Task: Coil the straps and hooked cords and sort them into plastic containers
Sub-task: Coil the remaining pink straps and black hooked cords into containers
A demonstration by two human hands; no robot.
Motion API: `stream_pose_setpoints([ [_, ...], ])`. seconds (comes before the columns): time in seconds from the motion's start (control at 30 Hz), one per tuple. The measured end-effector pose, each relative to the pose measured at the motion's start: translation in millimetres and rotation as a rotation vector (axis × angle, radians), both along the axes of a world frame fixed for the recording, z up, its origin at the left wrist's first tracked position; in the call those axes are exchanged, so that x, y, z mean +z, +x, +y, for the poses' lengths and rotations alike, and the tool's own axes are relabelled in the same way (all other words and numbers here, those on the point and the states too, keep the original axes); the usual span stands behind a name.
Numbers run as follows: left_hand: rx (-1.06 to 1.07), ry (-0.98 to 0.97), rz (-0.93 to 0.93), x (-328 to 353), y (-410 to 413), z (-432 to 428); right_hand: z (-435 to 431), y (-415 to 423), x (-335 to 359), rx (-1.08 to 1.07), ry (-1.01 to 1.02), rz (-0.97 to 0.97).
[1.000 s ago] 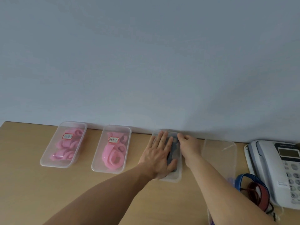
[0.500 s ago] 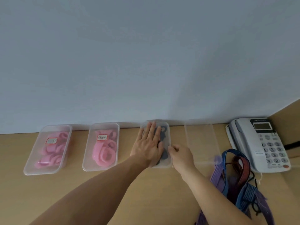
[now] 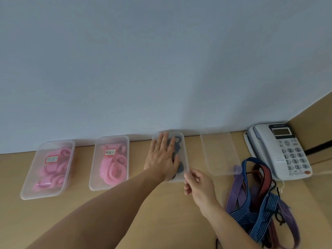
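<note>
Head view: left hand (image 3: 162, 159), grip apart, presses flat on the clear container (image 3: 185, 155) of dark coils (image 3: 177, 146). The right hand (image 3: 199, 186) grip pinches its near corner, likely snapping it closed. Tangled straps (image 3: 258, 209) wait at right on the worktop (image 3: 170, 221).

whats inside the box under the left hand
Through the clear container lid, dark coiled pieces show along its far and right side. The left hand lies flat on top and covers the rest, so their number is unclear.

Row of containers (image 3: 219, 155) on the table (image 3: 170, 212) along the wall (image 3: 161, 69), phone (image 3: 280, 150) at its right end, straps (image 3: 260, 209) before the phone.
</note>
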State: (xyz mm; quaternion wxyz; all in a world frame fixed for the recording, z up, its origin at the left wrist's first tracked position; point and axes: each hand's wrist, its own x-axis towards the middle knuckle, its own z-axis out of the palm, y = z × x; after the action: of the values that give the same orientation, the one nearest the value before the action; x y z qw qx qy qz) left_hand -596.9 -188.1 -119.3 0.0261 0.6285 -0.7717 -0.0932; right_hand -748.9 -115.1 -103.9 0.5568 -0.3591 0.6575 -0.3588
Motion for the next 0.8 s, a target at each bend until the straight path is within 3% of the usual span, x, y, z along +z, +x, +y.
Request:
stream_pose_setpoints([
  [0.17, 0.025, -0.015, 0.009, 6.4, 1.0, 3.6, -8.5, -3.6, 5.7, 0.087, 0.018, 0.082],
  [0.4, 0.098, 0.021, -0.011, 3.9, 0.7, 3.1, -50.3, 5.4, 9.1, 0.326, -0.132, 0.592],
  [0.63, 0.101, 0.052, 0.025, 5.3, 2.2, 4.3, -48.0, 13.1, 2.2, 0.258, -0.155, 0.598],
  [0.8, 0.166, 0.042, 0.012, 10.1, 16.5, 8.2, -53.9, 22.9, 9.1, 0.354, -0.153, 0.618],
])
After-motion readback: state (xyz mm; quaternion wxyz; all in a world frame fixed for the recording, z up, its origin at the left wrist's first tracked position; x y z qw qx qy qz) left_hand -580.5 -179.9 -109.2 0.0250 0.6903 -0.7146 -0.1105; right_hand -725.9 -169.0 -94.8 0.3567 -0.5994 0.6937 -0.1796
